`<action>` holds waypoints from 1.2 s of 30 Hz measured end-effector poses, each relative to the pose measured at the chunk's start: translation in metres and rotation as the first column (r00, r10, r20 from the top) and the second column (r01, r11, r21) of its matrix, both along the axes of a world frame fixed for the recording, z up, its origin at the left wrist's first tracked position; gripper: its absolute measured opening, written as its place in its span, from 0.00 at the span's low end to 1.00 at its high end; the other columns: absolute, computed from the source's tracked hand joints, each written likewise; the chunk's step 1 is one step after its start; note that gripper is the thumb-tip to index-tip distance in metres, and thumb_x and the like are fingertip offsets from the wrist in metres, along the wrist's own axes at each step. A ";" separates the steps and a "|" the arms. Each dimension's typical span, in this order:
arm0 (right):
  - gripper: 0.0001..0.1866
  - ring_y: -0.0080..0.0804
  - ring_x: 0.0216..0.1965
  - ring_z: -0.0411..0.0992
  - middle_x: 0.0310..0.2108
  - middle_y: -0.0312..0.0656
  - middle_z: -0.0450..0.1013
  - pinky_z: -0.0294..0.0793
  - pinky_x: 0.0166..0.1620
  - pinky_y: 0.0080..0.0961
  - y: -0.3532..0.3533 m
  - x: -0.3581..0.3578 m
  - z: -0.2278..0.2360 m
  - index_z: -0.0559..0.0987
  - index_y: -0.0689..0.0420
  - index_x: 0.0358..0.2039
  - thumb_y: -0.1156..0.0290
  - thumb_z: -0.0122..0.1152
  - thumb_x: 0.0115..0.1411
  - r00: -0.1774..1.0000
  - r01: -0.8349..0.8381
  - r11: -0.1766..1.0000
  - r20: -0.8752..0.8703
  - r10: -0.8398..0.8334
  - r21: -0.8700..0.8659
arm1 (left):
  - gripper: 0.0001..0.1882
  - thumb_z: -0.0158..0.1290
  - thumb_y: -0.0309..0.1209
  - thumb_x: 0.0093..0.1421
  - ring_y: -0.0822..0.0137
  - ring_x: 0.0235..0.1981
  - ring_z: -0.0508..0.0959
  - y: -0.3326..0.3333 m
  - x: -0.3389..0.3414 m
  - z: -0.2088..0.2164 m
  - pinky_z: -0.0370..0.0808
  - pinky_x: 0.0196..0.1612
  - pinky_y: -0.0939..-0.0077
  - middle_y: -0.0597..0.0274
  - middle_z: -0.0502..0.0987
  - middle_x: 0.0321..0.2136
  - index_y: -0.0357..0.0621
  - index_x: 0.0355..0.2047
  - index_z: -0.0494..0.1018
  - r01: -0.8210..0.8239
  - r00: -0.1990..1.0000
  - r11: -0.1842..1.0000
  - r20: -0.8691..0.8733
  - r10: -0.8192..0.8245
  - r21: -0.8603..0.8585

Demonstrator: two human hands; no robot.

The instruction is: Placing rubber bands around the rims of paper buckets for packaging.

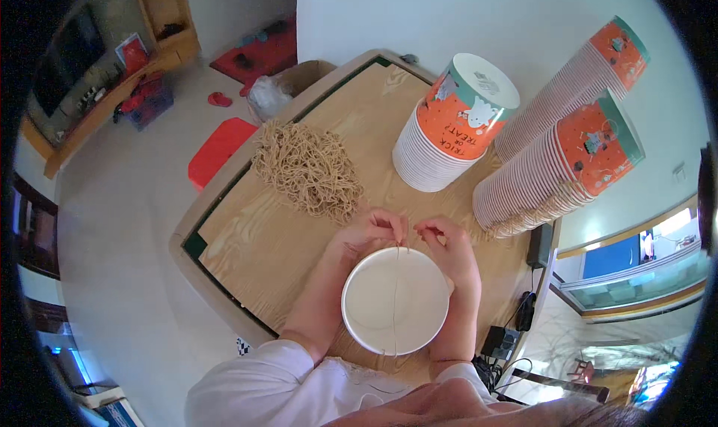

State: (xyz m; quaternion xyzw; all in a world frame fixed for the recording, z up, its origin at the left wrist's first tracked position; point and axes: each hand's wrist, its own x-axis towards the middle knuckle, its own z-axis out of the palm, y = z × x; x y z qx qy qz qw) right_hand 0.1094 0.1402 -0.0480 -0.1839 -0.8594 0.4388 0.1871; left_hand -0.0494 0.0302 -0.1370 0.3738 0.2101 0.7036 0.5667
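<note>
A white paper bucket (366,326) stands at the table's near side with its open top facing up. A thin tan string (396,300) runs across its mouth from the near rim to the far rim. At the far rim, my left hand (372,229) pinches the string's end between thumb and fingers. My right hand (449,249) is just right of it, thumb and fingers pressed together beside the rim; what they hold is too small to make out. Beyond my left hand lies a tangled pile of tan strings (310,169).
Tall stacks of orange and white paper buckets, one upside down (449,124) and others leaning (535,169) (576,90), fill the table's (262,270) right side. Strings hang on the nearer leaning stack. Black adapters and cables (499,343) lie at the right edge. A red stool (222,152) stands left.
</note>
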 end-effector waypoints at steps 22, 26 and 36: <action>0.05 0.28 0.28 0.73 0.25 0.42 0.74 0.72 0.35 0.23 -0.014 -0.004 0.022 0.77 0.64 0.31 0.81 0.62 0.51 0.969 0.194 0.969 0.123 -0.213 0.152 | 0.08 0.58 0.25 0.55 0.71 0.37 0.76 0.016 -0.010 -0.005 0.71 0.42 0.78 0.61 0.77 0.32 0.35 0.36 0.79 0.092 0.924 0.994 -0.367 -0.108 -0.062; 0.04 0.37 0.31 0.76 0.30 0.44 0.74 0.75 0.34 0.28 -0.016 -0.005 0.021 0.77 0.61 0.31 0.77 0.61 0.54 0.982 0.117 0.971 0.119 -0.145 0.211 | 0.12 0.56 0.31 0.58 0.71 0.39 0.75 0.018 -0.008 -0.008 0.70 0.43 0.77 0.61 0.77 0.34 0.36 0.39 0.78 0.130 0.866 0.991 -0.482 -0.129 -0.031; 0.04 0.36 0.29 0.75 0.29 0.44 0.74 0.75 0.33 0.27 -0.016 0.001 0.025 0.76 0.60 0.31 0.77 0.61 0.54 0.978 0.165 0.973 0.099 -0.182 0.160 | 0.14 0.53 0.32 0.61 0.68 0.47 0.73 0.021 0.003 -0.008 0.69 0.49 0.75 0.56 0.73 0.47 0.34 0.43 0.76 0.102 0.922 0.992 -0.368 -0.120 -0.068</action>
